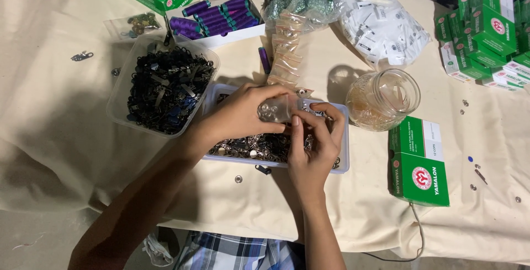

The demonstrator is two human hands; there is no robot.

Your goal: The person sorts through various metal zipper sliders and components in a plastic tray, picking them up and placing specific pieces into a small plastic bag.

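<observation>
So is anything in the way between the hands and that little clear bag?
No. Both the left hand and the right hand already pinch the small clear bag, right above the tray of silver snaps. Nothing sits between them.

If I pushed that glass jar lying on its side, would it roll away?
Probably. The glass jar lies on its side with its round wall on the cloth-covered table, so a nudge could roll it, though the soft cloth may slow it. Being glass, it likely feels hard, slippery and breakable. It looks nearly empty, so fairly light.
</observation>
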